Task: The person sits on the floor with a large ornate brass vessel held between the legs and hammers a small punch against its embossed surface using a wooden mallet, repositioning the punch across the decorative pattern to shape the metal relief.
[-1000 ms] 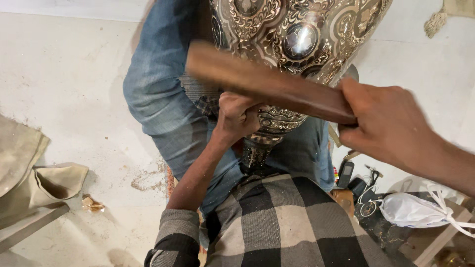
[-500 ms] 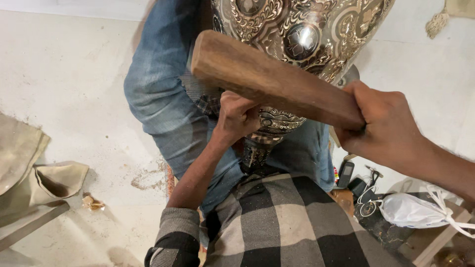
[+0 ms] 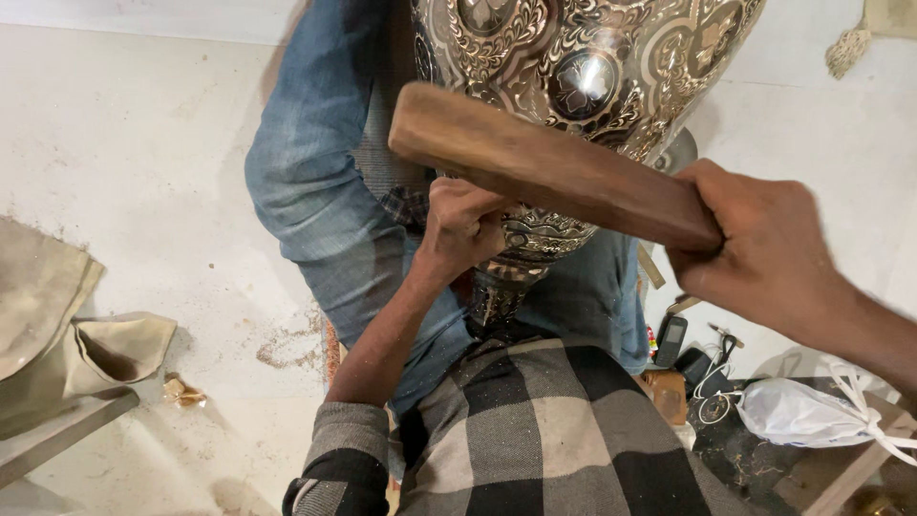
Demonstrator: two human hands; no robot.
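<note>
**Risk check: mallet raised over engraved vase, floor workshop**

Pale dusty concrete floor [image 3: 143,172], person sitting on it, vase across the lap. No bench under the work.

Near: checked shirt [image 3: 535,430] and jeans [image 3: 325,220]. The legs alone carry the vase, so it could roll or shift under a blow.

Left hand [image 3: 458,229]: grip closed tight against the narrow lower part of the engraved metal vase [image 3: 573,67], centre frame. Looks like it pinches a small tool there, but can't tell, it's hidden in the fist. Knuckles sit just below the mallet's line, so a glancing strike could land on them.

Right hand [image 3: 764,258]: grip wrapped full round the near end of the wooden mallet [image 3: 544,167], head up and left, in front of the vase body. Off-line hit could dent or scar the raised pattern.

Right, on the floor: phone [image 3: 671,341], tangled cables [image 3: 712,382], white plastic bag [image 3: 802,411]. Snag risk near the elbow.

Left: folded tan cloth [image 3: 57,315], well apart.
</note>
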